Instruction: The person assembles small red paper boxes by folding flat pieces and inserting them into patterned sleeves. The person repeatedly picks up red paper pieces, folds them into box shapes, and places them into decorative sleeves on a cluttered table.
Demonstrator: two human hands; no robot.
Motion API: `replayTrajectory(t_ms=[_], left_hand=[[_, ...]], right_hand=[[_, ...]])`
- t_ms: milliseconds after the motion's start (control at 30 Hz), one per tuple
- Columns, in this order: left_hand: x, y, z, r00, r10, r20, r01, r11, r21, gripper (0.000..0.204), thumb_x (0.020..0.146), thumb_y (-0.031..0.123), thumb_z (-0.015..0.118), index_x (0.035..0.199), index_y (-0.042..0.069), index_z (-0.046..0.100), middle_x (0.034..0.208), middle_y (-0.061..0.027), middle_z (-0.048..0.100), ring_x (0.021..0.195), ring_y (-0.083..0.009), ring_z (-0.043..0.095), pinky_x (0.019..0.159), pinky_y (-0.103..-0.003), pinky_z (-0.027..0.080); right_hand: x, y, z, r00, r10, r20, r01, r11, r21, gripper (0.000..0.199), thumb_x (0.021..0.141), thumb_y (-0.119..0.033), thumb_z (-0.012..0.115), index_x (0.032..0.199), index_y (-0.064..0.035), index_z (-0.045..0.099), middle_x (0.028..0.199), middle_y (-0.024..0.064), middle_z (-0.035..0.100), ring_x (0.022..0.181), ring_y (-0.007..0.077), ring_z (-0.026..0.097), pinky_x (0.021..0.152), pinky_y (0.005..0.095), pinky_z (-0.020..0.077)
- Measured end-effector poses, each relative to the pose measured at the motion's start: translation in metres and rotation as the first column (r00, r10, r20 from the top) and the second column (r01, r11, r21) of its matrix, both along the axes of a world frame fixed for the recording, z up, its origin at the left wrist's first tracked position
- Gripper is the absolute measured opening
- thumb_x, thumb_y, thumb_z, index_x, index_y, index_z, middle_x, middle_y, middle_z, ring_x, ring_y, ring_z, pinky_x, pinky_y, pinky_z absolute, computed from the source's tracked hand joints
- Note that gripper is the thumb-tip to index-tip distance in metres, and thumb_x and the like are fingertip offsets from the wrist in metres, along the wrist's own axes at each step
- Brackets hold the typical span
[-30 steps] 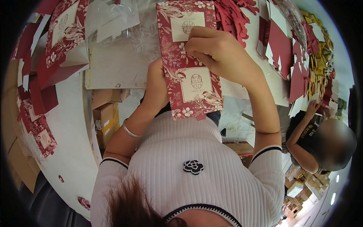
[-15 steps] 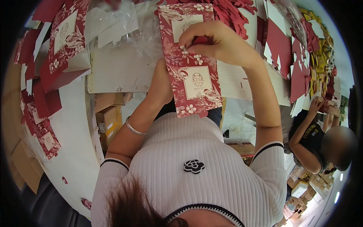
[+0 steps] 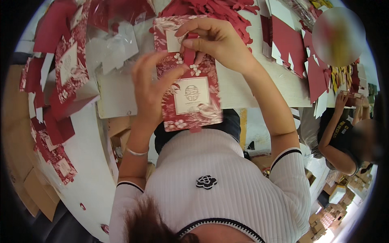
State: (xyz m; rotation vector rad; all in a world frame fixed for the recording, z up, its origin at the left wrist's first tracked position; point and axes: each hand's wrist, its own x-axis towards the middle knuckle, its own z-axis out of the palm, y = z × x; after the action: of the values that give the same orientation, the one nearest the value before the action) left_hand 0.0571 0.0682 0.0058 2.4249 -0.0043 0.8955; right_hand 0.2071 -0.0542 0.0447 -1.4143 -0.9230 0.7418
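Note:
A flat red packet (image 3: 190, 97) with a white floral print and cream label panels is held up over the table edge, above my white ribbed top. My left hand (image 3: 150, 87) grips its left edge, thumb on the front and fingers spread upward. My right hand (image 3: 216, 38) curls over the packet's top and pinches a narrow red strip (image 3: 189, 54) that runs down the packet's middle. A small red tab pokes out below the packet's bottom edge.
The white table (image 3: 247, 91) carries more red floral packets (image 3: 69, 71) at the left, clear plastic sleeves (image 3: 115, 44), a heap of red paper cut-outs (image 3: 227, 10) and plain red cards (image 3: 291, 40). A co-worker's arm (image 3: 336, 133) is at the right. Cardboard boxes (image 3: 121, 129) sit under the table.
The packet has come down and turned more upright. My left hand moved from behind it to its left edge, and my right hand now pinches the red strip.

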Motion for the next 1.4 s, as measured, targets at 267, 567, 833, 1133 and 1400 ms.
replayTrajectory(t_ms=[267,567,833,1133,1400], left_hand=[[0.021,0.026,0.055,0.962,-0.096,0.257,0.170,0.945,-0.280,0.025,0.079,0.015,0.061,0.095,-0.004,0.061,0.098,-0.0155,0.060,0.088,-0.0231,0.058,0.086,-0.039,0.042],[0.059,-0.006,0.069,0.994,-0.104,0.039,0.089,0.542,-0.836,0.037,0.086,0.016,0.055,0.110,-0.010,0.048,0.104,-0.0148,0.057,0.089,-0.0170,0.055,0.079,-0.030,0.044],[0.065,-0.030,0.064,0.929,-0.358,0.095,0.298,0.571,-0.765,0.049,0.092,0.032,0.037,0.130,0.002,0.028,0.123,-0.0159,0.041,0.113,-0.0234,0.042,0.096,-0.037,0.034],[0.051,-0.058,0.033,0.874,-0.487,0.001,0.292,0.522,-0.801,0.029,0.089,0.018,0.047,0.111,-0.001,0.049,0.108,-0.0093,0.053,0.103,-0.0177,0.050,0.093,-0.034,0.037],[0.045,-0.056,0.028,0.865,-0.495,-0.078,0.254,0.567,-0.784,0.025,0.089,0.013,0.045,0.108,-0.002,0.050,0.108,-0.0103,0.054,0.105,-0.0171,0.049,0.094,-0.037,0.037]], right_hand=[[0.019,-0.012,0.045,0.918,-0.225,-0.327,0.374,0.765,0.524,0.048,0.081,-0.010,0.053,0.124,-0.0017,0.033,0.116,0.0164,0.043,0.100,0.0212,0.053,0.084,0.0320,0.0447],[-0.034,-0.093,0.027,0.996,-0.062,0.057,0.049,0.977,0.206,0.099,0.063,-0.024,0.075,0.136,-0.0002,0.012,0.138,0.0164,0.022,0.128,0.0235,0.022,0.104,0.0330,0.0188],[0.121,-0.222,0.055,0.515,-0.761,-0.394,0.852,0.506,0.137,0.044,0.079,-0.031,0.060,0.111,-0.0036,0.051,0.106,0.0110,0.056,0.093,0.0207,0.055,0.080,0.0315,0.0436],[0.164,-0.180,-0.040,0.045,-0.242,0.969,0.774,0.622,0.120,0.034,0.079,-0.036,0.057,0.078,-0.0025,0.061,0.079,0.0129,0.059,0.081,0.0312,0.053,0.071,0.0405,0.0424],[0.192,-0.162,-0.058,-0.109,-0.278,0.954,0.793,0.554,0.252,0.039,0.079,-0.042,0.054,0.068,-0.0043,0.057,0.073,0.0122,0.057,0.074,0.0304,0.052,0.069,0.0411,0.0393]])
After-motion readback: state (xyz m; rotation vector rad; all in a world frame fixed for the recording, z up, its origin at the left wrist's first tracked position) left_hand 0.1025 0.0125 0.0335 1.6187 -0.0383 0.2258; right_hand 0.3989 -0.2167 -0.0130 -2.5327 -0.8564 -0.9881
